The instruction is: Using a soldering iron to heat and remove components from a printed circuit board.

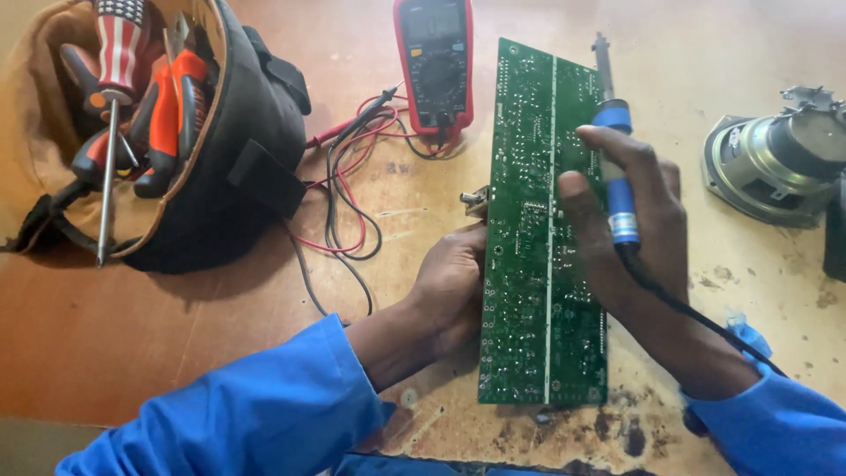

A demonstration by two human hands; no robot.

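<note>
Left hand (454,282) steadying circuit board (542,264) (green), right hand (630,220) gripping soldering iron (615,167)

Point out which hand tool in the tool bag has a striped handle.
The long-shafted screwdriver at the left of the black-and-tan fabric tool bag: its handle carries red and white stripes, while the pliers beside it have plain orange-and-black grips.

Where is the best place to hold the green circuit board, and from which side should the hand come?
Probably by its long bare edges. The green circuit board is thin, flat and densely covered with solder joints, so pinching an edge avoids them. The left hand already grips the left long edge, coming from the left. The right side is taken: the right hand holds a blue soldering iron over it.
</note>
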